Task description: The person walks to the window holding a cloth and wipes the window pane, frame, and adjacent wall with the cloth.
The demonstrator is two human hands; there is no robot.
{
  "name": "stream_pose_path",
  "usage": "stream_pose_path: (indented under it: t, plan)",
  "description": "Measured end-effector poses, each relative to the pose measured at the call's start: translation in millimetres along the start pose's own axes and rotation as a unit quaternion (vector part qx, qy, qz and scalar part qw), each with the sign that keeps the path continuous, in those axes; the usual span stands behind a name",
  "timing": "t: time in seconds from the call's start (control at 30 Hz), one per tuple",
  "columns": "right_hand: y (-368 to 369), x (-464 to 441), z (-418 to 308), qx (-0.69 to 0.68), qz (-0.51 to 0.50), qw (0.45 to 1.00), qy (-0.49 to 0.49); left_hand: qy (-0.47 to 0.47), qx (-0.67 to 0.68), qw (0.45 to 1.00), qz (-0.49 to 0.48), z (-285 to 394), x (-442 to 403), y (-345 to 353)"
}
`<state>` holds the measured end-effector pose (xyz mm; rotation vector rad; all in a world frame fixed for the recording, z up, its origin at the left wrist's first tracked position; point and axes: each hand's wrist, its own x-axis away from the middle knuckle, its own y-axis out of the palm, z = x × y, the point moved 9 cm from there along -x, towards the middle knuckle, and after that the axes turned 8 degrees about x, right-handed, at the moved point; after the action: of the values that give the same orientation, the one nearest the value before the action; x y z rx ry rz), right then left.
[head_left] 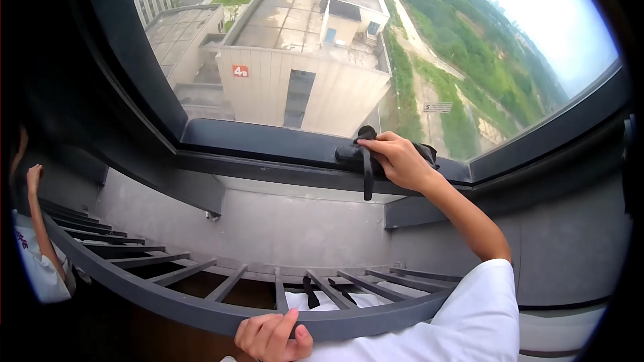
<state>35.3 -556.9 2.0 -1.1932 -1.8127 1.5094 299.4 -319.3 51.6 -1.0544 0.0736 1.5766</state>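
My right hand (404, 164) reaches over the railing to the window's lower frame. Its thumb and fingers close around the upper part of a black window handle (367, 177), whose lever points downward. Something black (426, 155) shows partly behind the hand; I cannot make out what it is. My left hand (274, 337) is at the bottom, its fingers curled over the top rail of a dark grey metal railing (362, 322). The window frame (268, 144) is dark, and its glass carries a small label (437, 107).
At the far left another person's arm (41, 228) reaches up beside the railing. A grey ledge (302, 228) lies between railing and window. White fabric with black straps (329, 300) shows through the bars. Outside are a building (302, 80) and green land (463, 47).
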Motion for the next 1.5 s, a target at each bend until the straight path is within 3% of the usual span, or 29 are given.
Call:
stream_pose_path:
  t: [0.1, 0.3, 0.53, 0.73, 0.87, 0.93, 1.0, 1.07, 1.13, 1.2, 1.33, 1.5]
  plan:
    - [-1.0, 5.0, 3.9, -0.010, 0.003, 1.000, 0.013, 0.000, -0.003, 1.000, -0.007, 1.4, 2.5, 2.1]
    - [-20.1, 60.8, 55.5, 0.115, -0.026, 0.982, 0.151, -0.008, -0.010, 1.000, -0.003, -2.9, 8.7, 4.8]
    - [-14.9, 56.5, 39.2, 0.009, 0.084, 0.995, 0.055, -0.008, -0.019, 1.000, 0.018, -7.3, 21.1, 6.2]
    - [-55.1, 154.0, 127.2, 0.159, 0.109, 0.954, 0.231, -0.008, -0.037, 0.999, 0.012, -2.9, 18.4, 7.5]
    - [-56.9, 168.3, 134.3, 0.192, 0.116, 0.940, 0.257, -0.010, -0.044, 0.999, 0.015, -0.3, 19.1, 8.2]
    - [-58.5, 164.8, 118.6, 0.224, 0.131, 0.943, 0.208, -0.005, -0.053, 0.998, 0.021, 1.1, 16.9, 10.2]
    - [-64.6, 185.5, 117.0, 0.252, 0.119, 0.926, 0.255, -0.020, -0.058, 0.998, 0.011, -2.0, 18.8, 9.9]
    - [-58.4, 211.7, 126.4, 0.304, 0.023, 0.907, 0.290, 0.013, -0.054, 0.998, -0.025, 12.7, -1.8, 8.6]
    - [-59.2, 225.2, 138.2, 0.313, 0.006, 0.905, 0.287, 0.024, -0.036, 0.999, -0.007, 13.5, -1.2, 8.0]
    - [-76.5, 228.2, 146.3, 0.287, 0.085, 0.915, 0.270, 0.025, -0.034, 0.999, -0.007, 15.4, -3.7, 10.0]
    - [-70.0, 197.7, 185.0, 0.324, 0.065, 0.891, 0.310, 0.010, -0.040, 0.999, -0.003, 14.1, 0.5, 11.4]
    - [-66.7, 209.5, 179.3, 0.313, 0.082, 0.881, 0.346, 0.004, -0.044, 0.999, 0.004, 12.5, -0.1, 11.1]
